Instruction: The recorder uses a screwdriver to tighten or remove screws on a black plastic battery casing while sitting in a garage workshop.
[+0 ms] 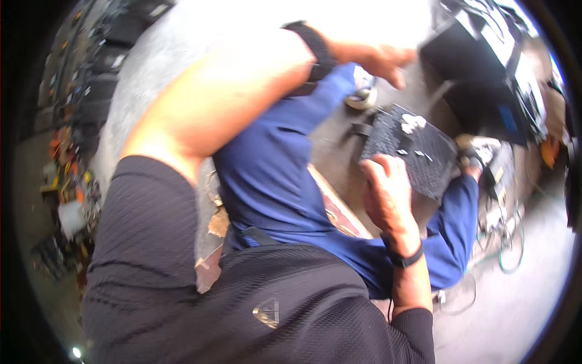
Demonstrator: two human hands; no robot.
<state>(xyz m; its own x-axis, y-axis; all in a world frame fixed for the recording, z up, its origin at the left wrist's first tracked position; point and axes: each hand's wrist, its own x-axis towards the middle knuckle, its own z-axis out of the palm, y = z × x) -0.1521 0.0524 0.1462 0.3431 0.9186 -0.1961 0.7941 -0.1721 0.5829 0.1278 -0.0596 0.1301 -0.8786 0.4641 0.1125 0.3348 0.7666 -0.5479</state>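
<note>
Ok so from the head cam I count two of my own hands, both coming off black ribbed knit sleeves, plus one other person in a smooth blue long-sleeve top bent over right in front of me. My right hand (388,188) has a thin black band at the wrist and its fingertips rest on the near edge of one flat black panel (418,155); the fingers are loosely curled and a little spread, not clamped round anything. That panel is a rough rectangle with a fine grid or mesh texture, tilted, lying on the grey floor just beyond the blue sleeve, with a few small white scraps (413,123) on top, one bigger blob and some little flecks. My left hand (382,60) is up at the top with a wide black strap on the forearm, fingers bent downward, hanging over the person's shoulder; I can't tell if it's gripping anything, too washed out. One of the other person's hands (470,167) shows at the panel's far right edge. Further right there's one big black boxy machine (479,73) and some thin looped green wire (512,242). Left rim is a cluttered wall, too blurry to count.
</note>
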